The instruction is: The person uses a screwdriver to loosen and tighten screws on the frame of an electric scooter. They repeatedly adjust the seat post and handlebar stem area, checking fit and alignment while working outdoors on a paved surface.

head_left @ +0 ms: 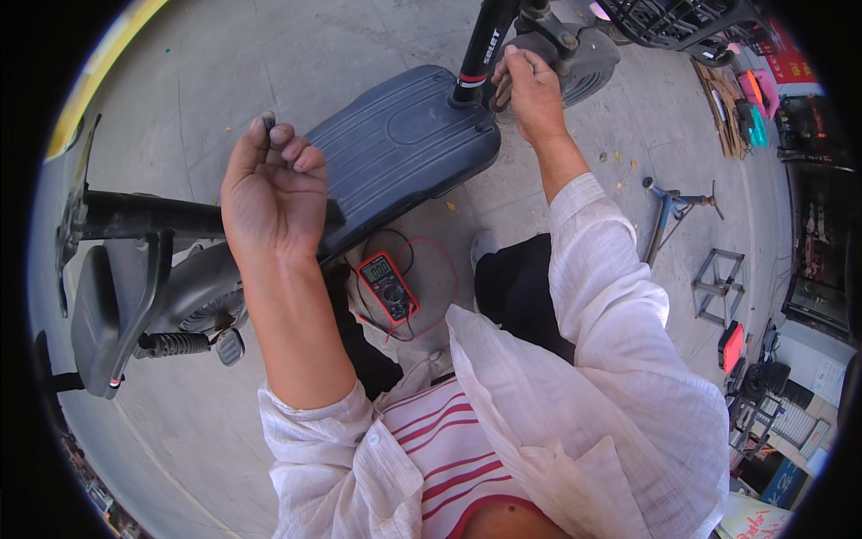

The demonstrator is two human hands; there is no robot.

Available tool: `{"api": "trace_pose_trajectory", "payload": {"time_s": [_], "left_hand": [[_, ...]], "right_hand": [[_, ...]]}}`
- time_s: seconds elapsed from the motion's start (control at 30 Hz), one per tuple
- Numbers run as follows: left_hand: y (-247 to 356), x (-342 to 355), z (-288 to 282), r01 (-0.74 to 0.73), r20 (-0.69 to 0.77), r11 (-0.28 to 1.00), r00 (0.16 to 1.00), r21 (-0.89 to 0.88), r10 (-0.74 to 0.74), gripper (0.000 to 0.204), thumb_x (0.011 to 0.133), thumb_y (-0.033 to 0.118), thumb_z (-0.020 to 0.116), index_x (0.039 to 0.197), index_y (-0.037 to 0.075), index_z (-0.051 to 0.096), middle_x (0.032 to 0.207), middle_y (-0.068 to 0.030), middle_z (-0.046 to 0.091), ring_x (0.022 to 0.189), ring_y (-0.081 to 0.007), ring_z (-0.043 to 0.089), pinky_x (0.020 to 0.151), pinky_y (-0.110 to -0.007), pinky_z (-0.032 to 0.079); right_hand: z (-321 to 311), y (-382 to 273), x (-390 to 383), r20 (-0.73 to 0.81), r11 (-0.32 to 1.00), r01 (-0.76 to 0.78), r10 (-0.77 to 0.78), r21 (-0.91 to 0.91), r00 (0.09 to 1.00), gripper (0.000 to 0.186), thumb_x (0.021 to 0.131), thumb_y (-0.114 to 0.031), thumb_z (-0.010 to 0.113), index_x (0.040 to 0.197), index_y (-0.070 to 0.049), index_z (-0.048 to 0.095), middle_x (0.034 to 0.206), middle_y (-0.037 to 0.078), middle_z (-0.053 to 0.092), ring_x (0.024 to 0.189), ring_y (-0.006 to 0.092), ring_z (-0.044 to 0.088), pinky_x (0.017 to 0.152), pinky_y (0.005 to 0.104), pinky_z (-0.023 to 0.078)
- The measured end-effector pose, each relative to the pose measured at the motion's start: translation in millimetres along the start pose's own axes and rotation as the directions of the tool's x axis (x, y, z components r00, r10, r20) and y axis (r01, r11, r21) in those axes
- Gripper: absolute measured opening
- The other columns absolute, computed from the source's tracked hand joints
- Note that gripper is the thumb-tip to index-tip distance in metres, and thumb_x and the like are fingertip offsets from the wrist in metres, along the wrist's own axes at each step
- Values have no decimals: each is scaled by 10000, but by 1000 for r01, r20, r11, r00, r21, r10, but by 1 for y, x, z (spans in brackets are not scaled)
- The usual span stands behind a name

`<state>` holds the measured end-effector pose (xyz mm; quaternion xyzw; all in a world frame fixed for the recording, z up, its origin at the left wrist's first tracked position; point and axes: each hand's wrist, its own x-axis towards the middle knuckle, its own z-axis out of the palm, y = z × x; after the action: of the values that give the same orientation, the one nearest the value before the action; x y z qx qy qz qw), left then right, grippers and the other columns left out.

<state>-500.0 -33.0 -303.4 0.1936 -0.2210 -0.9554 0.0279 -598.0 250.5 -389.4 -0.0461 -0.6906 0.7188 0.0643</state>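
Observation:
An electric scooter lies across the view, its ribbed dark footboard point(386, 139) in the middle. My left hand point(274, 202) is raised over the footboard's rear end, palm up, fingers curled. Thumb and forefinger pinch together at a small dark spot, too small to name. Beside the black steering column point(483, 54), near the front wheel point(588, 67), my right hand point(534, 94) has its fingers bent and pressed together. What they hold, if anything, is hidden. Between my feet, a red and black multimeter point(388, 286) lies on the ground with its display showing.
Red and black test leads point(455, 278) loop around the meter. The black seat point(97, 310) and shock spring point(171, 345) are at left. On the right stand a blue metal frame point(664, 216), a grey metal stand point(718, 286) and a red box point(731, 347). A black basket point(687, 22) hangs top right.

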Motion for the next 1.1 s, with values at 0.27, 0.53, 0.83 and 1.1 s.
{"api": "trace_pose_trajectory", "payload": {"time_s": [0.27, 0.53, 0.83, 1.1], "left_hand": [[7, -5, -2, 0, -8, 1000, 1000, -3, 0, 119, 928, 91, 538, 965, -22, 536, 816, -82, 504, 704, -159, 421, 613, -279, 376], [17, -8, -8, 0, 15, 1000, 1000, -14, 1, 116, 931, 101, 535, 935, -13, 548, 810, -80, 517, 701, -157, 436, 606, -279, 384], [17, -19, -12, 40, 3, 999, 999, -11, -40, 108, 916, 74, 561, 964, -21, 545, 821, -69, 484, 714, -151, 410, 616, -276, 372], [20, -19, -13, -15, -28, 1000, 1000, 1, 15, 113, 924, 101, 554, 938, -11, 550, 803, -72, 513, 700, -152, 434, 599, -272, 387]], "right_hand": [[18, 2, 4, -147, 982, 50, -77, -183, 986, 342, 923, -346, 603, 791, -31, 571, 641, 14, 540, 479, 73, 461, 432, 228, 367], [27, 19, 17, -215, 979, 97, -134, -177, 967, 320, 907, -313, 614, 746, -40, 568, 638, 6, 541, 471, 66, 447, 393, 239, 321], [6, 10, 21, 127, 996, 30, -20, -80, 992, 320, 909, -277, 606, 714, -27, 569, 644, -3, 554, 542, 72, 479, 485, 230, 367], [19, 10, 17, -238, 967, 89, -148, -239, 960, 288, 889, -274, 634, 850, 9, 592, 686, 55, 606, 624, 125, 561, 574, 276, 439]]}}
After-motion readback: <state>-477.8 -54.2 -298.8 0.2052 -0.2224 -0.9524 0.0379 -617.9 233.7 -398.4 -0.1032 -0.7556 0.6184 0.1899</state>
